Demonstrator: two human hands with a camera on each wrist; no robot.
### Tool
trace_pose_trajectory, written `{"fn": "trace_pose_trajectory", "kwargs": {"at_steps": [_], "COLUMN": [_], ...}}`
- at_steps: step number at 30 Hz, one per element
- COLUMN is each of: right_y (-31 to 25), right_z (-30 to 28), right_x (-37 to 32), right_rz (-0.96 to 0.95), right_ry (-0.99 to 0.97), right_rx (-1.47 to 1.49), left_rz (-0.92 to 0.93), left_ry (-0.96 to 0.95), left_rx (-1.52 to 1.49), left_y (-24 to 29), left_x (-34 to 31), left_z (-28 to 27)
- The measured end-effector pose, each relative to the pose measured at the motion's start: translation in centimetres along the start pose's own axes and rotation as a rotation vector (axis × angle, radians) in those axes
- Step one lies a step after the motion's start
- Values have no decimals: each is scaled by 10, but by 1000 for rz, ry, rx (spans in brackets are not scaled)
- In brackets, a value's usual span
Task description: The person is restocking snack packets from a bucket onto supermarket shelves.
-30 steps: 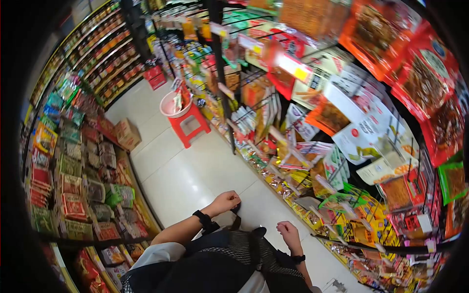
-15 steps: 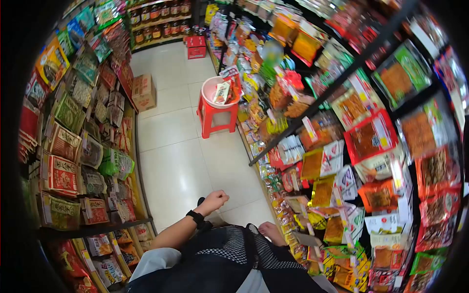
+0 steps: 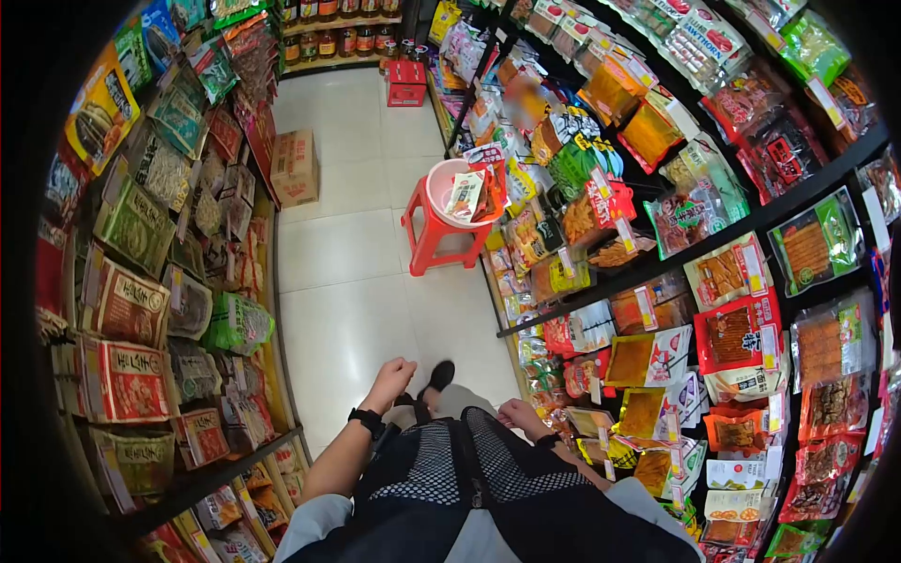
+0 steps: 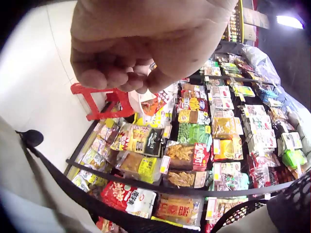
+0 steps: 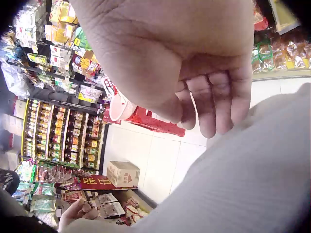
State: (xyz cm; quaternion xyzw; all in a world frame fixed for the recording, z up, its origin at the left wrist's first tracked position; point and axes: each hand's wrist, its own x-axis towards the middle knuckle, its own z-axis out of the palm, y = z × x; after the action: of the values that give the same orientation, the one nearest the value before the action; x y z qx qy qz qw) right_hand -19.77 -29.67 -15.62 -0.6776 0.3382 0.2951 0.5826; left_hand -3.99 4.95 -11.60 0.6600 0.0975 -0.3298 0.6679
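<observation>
In the head view my left hand (image 3: 389, 383) is over the floor in front of my body, fingers loosely curled with nothing in them. The left wrist view shows that hand (image 4: 150, 43) close up, fingers bent and holding nothing. My right hand (image 3: 522, 417) hangs low beside the right-hand shelf, also holding nothing. Seen by the right wrist camera, the right hand's (image 5: 194, 73) fingers droop, relaxed. Ahead, a pink basin (image 3: 439, 192) with several packets (image 3: 466, 195) in it sits on a red stool (image 3: 424, 239), apart from both hands.
Racks of bagged food line both sides, with a packet (image 3: 127, 380) on the left and another (image 3: 737, 333) on the right. A cardboard box (image 3: 295, 167) and a red box (image 3: 406, 83) stand on the tiled floor (image 3: 347, 319). Jars (image 3: 347, 41) fill the far shelves.
The head view has turned rightward, so the stool and basin appear farther right than one second ago. A dark shoe has come into view between the hands. Both hands still hold nothing.
</observation>
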Motion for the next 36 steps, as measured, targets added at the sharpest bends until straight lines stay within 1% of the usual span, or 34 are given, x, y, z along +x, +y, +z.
{"fn": "trace_pose_trajectory", "kwargs": {"at_steps": [2,5,8,10,13,16,18,20,22,24,25,27,28,31,33,36], "right_y": [-13,-56,-93,-122,-162,-199,-224,-242,-250,-247,-252,-264,-272,-296,-309,-346], "right_z": [5,16,22,25,25,14,5,-8,-17,-28,-30,-33,-35,-37,-36,-38], "right_x": [26,62,111,145,195,240,258,278,305,333,340,346,350,360,366,384], "right_rz": [4,11,8,-8,26,31,-1,-14,-1,55,79,111,120,87,94,109], "right_ry": [-39,-56,-103,-134,-132,-110,-67,-40,13,7,42,90,105,69,65,90], "right_rx": [-44,-48,-70,-64,-6,69,212,269,274,287,252,283,305,320,347,358], "left_rz": [-5,-4,-10,-40,-76,-157,-179,-192,-168,-126,-123,-97,-103,-124,-163,-246], "left_ry": [46,149,227,271,311,282,240,194,183,171,159,128,112,66,22,-45], "left_rx": [-33,-62,-77,-72,-75,-64,-7,23,62,74,68,44,61,87,75,57], "left_y": [6,14,29,38,61,95,121,152,184,210,220,241,250,269,274,278], "left_x": [6,19,37,58,94,134,162,196,230,258,268,293,305,330,351,387], "left_z": [-16,-43,-67,-80,-95,-101,-101,-100,-94,-88,-86,-79,-76,-70,-71,-78]}}
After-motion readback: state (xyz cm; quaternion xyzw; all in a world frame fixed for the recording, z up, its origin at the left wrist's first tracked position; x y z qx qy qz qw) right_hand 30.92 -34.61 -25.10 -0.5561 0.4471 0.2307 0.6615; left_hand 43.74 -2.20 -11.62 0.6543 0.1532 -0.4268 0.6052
